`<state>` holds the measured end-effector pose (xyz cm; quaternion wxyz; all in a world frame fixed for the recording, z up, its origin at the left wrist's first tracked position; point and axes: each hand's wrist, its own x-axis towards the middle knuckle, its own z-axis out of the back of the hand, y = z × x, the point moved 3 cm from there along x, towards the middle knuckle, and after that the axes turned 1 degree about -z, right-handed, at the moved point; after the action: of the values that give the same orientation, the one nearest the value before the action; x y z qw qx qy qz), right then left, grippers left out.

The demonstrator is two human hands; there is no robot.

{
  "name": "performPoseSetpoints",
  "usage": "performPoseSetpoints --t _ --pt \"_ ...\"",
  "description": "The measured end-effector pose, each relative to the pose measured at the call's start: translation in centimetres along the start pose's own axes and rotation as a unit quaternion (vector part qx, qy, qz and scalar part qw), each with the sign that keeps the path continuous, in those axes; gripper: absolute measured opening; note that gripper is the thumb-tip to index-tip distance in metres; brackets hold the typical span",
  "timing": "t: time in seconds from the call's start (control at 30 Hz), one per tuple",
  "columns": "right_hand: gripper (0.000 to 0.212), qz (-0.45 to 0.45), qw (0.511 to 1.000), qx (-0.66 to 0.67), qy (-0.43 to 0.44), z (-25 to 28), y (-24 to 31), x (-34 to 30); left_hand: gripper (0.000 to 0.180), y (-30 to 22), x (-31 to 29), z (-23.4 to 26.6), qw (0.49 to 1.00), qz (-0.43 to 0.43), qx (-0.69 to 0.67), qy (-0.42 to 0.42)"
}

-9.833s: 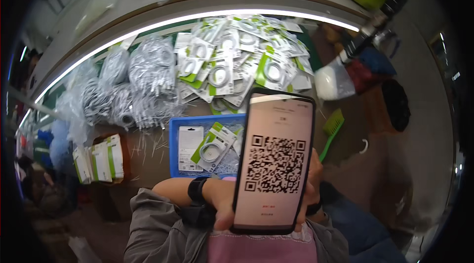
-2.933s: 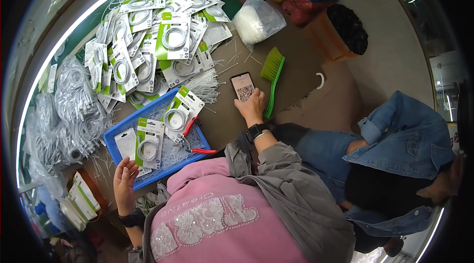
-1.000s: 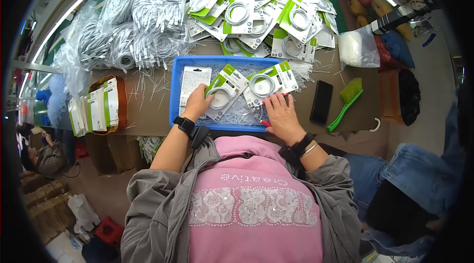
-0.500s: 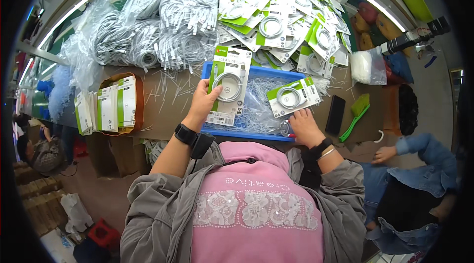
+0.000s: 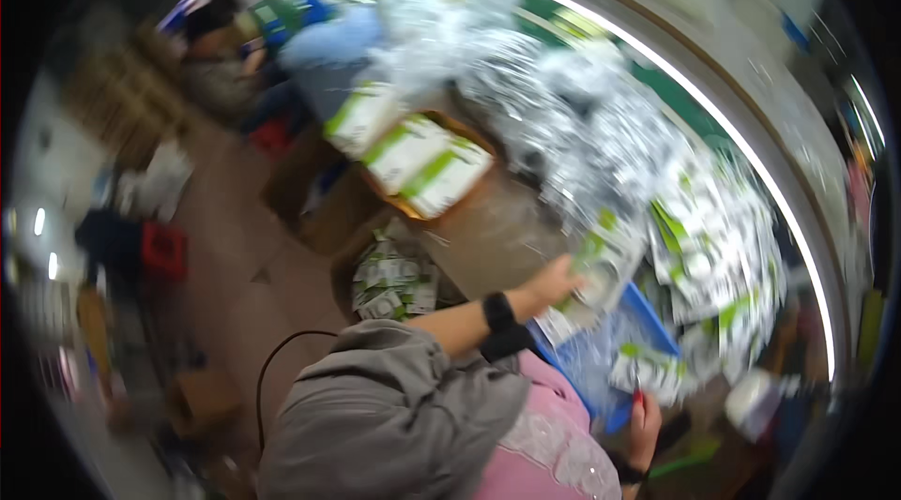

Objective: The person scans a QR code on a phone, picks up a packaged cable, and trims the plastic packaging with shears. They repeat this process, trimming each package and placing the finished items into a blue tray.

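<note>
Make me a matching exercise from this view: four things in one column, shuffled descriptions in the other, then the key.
Things
1. Left hand
2. Tray
3. Left sleeve
4. Stacked cards

Descriptions
A. grey
B. standing in an orange-rimmed container
C. blue
D. gripping a green-and-white pack

Right pairs: 1-D, 2-C, 3-A, 4-B

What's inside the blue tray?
Blurred pale clutter shows inside the blue tray; its bottom can't be seen. The carded cable held in the left hand covers part of it.
</note>
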<state>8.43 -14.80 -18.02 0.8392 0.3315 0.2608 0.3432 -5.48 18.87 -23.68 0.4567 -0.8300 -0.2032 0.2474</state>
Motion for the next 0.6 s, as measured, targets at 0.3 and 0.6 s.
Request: performPoseSetpoints --t 0.3,0.6 --pt "0.05 -0.062 0.98 0.134 0.13 -2.7 -5.2 4.0 0.028 -3.1 -8.1 -1.8 0.994 -0.061 -0.077 -0.05" --pt "0.058 0.018 0.983 0.024 0.181 -2.3 -4.8 7.9 0.028 -1.4 -10.0 -1.8 0.986 -0.105 -0.088 -0.1"
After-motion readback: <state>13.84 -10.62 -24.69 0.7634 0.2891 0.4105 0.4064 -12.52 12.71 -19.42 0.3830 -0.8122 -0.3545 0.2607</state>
